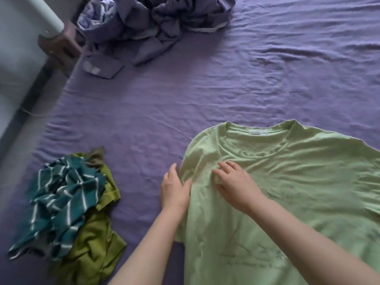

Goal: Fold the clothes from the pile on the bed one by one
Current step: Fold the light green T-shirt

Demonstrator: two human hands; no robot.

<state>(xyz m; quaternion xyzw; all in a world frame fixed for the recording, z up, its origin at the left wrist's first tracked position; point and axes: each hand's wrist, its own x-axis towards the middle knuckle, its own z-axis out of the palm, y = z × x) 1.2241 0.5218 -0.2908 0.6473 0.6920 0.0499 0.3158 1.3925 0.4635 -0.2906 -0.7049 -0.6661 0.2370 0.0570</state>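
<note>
One pale green T-shirt [287, 182], soft and creased, is lying spread on the wrinkled purple bed sheet [185, 95]. Two hands are working its left edge: the left hand [174, 187] is lying along the side seam, fingers straight; the right hand [234, 182] is pressing the chest, fingers slightly bent. A pile [67, 206] of one teal striped and one olive garment is sitting well apart
</note>
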